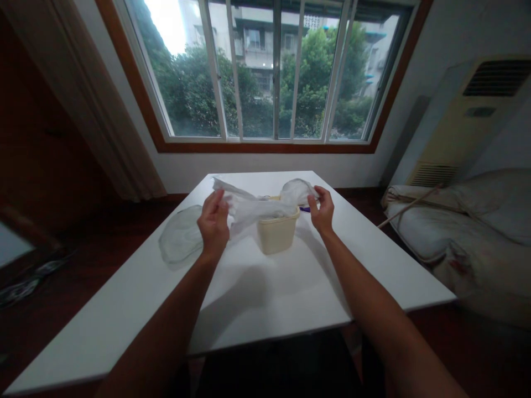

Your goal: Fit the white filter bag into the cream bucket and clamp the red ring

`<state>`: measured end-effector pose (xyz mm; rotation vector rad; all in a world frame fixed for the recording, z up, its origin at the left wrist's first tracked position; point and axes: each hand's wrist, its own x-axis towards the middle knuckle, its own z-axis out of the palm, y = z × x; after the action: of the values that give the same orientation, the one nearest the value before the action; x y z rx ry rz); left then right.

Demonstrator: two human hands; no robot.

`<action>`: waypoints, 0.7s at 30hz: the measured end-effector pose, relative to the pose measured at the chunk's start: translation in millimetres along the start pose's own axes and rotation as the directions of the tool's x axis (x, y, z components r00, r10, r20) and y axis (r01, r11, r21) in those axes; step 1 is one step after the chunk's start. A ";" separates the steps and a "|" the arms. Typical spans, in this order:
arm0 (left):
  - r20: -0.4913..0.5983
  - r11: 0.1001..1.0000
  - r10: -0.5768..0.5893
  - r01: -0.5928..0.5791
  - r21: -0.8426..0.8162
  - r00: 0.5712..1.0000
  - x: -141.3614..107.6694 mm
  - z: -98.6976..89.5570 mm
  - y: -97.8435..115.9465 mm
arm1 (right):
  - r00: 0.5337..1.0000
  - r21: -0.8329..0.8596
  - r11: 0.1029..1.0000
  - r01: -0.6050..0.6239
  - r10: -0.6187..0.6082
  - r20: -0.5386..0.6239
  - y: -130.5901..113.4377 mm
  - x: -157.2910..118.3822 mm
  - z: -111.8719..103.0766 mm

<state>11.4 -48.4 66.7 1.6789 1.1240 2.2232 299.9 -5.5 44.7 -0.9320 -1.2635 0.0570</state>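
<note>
A thin, whitish see-through plastic bag [260, 208] is stretched sideways over a small cream bin [277, 236] on the white table. My left hand [214, 222] pinches one end of the bag, to the left of the bin. The bag's other end puffs up behind the bin's right side, where my right hand [322, 211] grips its edge between thumb and fingers. The bag covers most of the bin's opening, so what lies inside is hidden. Part of a purple item [305, 209] peeks out between the bin and my right hand; its kind is unclear.
Left of my left hand, a clear, roundish plastic piece [181, 235] lies on the white table [290, 309]. A window [265, 83] is beyond the table. To the right stand a floor air conditioner [468, 116] and a large wrapped bundle [477, 232] with a stick [409, 207] against it.
</note>
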 end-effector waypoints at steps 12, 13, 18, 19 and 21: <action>-0.036 0.900 -0.207 0.205 0.386 0.978 16.7 -28.1 -85.9 | 0.967 -0.098 0.965 -0.243 0.234 -0.097 40.6 1.7 -13.1; 0.038 0.869 -0.260 0.216 0.445 0.965 13.3 -28.8 -93.3 | 0.962 -0.135 0.953 -0.270 0.263 -0.069 46.5 0.1 -14.3; 0.173 0.801 -0.239 0.093 0.591 0.956 -0.5 -26.5 -89.0 | 0.925 -0.323 0.890 -0.322 0.368 0.092 59.2 -2.6 -19.1; 0.157 0.811 -0.159 0.038 0.583 0.975 -1.8 -24.3 -80.0 | 0.936 -0.328 0.894 -0.304 0.344 0.070 55.6 -1.4 -19.1; 0.181 0.866 0.006 -0.096 0.491 0.983 -4.4 -17.1 -58.9 | 0.969 -0.265 0.935 -0.236 0.248 0.012 42.1 1.6 -17.8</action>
<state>-20.5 -16.8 24.6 2.0591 1.7324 1.8595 333.8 12.4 19.7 -1.3212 -1.2102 0.1075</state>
